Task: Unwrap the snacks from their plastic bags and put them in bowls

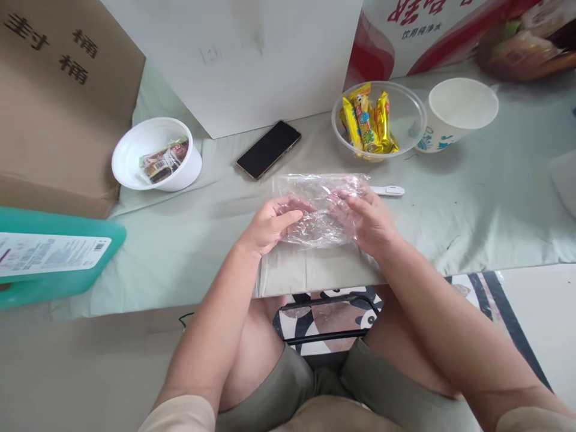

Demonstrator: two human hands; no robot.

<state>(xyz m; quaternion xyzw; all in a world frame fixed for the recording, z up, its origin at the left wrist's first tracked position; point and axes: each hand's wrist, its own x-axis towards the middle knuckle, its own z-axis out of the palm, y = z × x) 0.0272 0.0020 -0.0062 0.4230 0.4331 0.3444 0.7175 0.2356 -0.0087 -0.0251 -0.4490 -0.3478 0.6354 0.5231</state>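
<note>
A crinkled clear plastic bag is held between my two hands at the table's front edge. My left hand grips its left side, thumb on top and fingers seen through the film. On the other side my right hand has hold of the bag, its fingertips partly covered by shiny plastic. Whether the fingers are inside or behind the film I cannot tell. Just beyond my right hand lies a white plastic handle, its other end hidden by the hand and bag.
Behind the bag lies a phone. A white bowl with small packets stands left, near a cardboard box and a green jug. To the right are a clear bowl of yellow-wrapped snacks and a paper cup. White boxes stand behind.
</note>
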